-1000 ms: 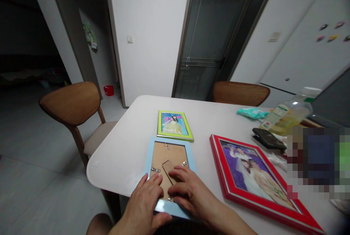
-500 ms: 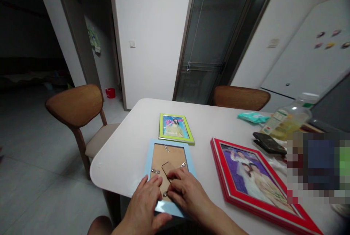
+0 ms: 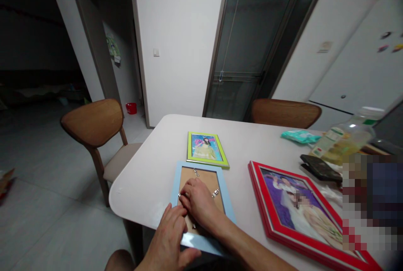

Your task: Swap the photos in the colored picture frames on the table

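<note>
A light-blue picture frame (image 3: pixel 229 203) lies face down at the table's near edge, its brown backing board (image 3: pixel 204 177) showing. Small metal clips sit along the inner edges, one at the top (image 3: pixel 196 172) and one on the right (image 3: pixel 215 193). My right hand (image 3: pixel 201 203) reaches over the backing, its curled fingertips on the left clip, which they mostly cover. My left hand (image 3: pixel 171 235) lies across the frame's lower left side, fingers resting flat and thumb spread apart near the front edge. The backing's stand flap is hidden under my right hand.
Beyond the blue frame lies a green picture frame (image 3: pixel 225 158) with a photo. To the right is a thick red picture frame (image 3: pixel 267 216). Farther right are a black object (image 3: pixel 319 168), a plastic bottle (image 3: pixel 346 132) and a teal packet (image 3: pixel 299 136). Wooden chairs stand left (image 3: pixel 94 122) and behind (image 3: pixel 286 111).
My right hand has moved from the lower clip up and left to the left clip, now covering the stand flap. My left hand stays on the frame. The view has shifted slightly.
</note>
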The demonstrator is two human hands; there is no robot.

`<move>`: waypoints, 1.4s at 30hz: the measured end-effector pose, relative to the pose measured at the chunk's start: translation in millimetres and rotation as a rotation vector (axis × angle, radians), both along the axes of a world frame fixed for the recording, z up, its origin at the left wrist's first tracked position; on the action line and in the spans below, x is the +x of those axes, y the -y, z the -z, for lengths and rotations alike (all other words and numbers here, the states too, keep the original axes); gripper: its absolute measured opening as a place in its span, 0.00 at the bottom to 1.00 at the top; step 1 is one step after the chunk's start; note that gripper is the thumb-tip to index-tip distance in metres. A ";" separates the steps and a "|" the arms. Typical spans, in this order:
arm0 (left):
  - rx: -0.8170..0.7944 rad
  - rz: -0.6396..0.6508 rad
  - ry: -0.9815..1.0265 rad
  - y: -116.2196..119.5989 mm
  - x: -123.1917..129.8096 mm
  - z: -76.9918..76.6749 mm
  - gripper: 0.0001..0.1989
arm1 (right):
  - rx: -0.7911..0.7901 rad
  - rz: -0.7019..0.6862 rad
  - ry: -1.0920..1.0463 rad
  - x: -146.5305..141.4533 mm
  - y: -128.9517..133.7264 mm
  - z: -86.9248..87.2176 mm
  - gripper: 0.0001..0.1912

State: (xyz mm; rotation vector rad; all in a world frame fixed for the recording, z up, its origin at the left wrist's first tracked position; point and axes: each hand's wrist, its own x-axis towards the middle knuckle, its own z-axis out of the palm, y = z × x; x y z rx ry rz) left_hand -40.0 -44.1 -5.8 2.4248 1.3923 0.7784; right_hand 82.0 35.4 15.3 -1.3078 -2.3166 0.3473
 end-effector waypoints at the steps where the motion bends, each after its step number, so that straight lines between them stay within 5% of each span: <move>1: -0.003 0.003 0.000 -0.1 0.2 -0.5 0.16 | -0.001 0.009 0.000 -0.4 0.0 0.7 0.06; 13: -0.018 -0.021 0.000 3.1 3.4 -8.5 0.16 | -0.005 0.092 -0.039 -5.1 -7.2 6.2 0.06; 28: -0.060 0.004 0.075 -4.7 0.5 -1.0 0.15 | 0.039 0.244 0.063 23.0 -60.3 17.6 0.12; 34: -0.087 0.015 0.062 -3.9 0.3 -7.3 0.15 | 0.046 0.175 0.029 33.6 -28.7 -2.0 0.15; 42: -0.153 -0.011 0.073 1.3 10.0 -9.4 0.15 | -0.180 0.178 0.026 57.0 29.1 -8.4 0.23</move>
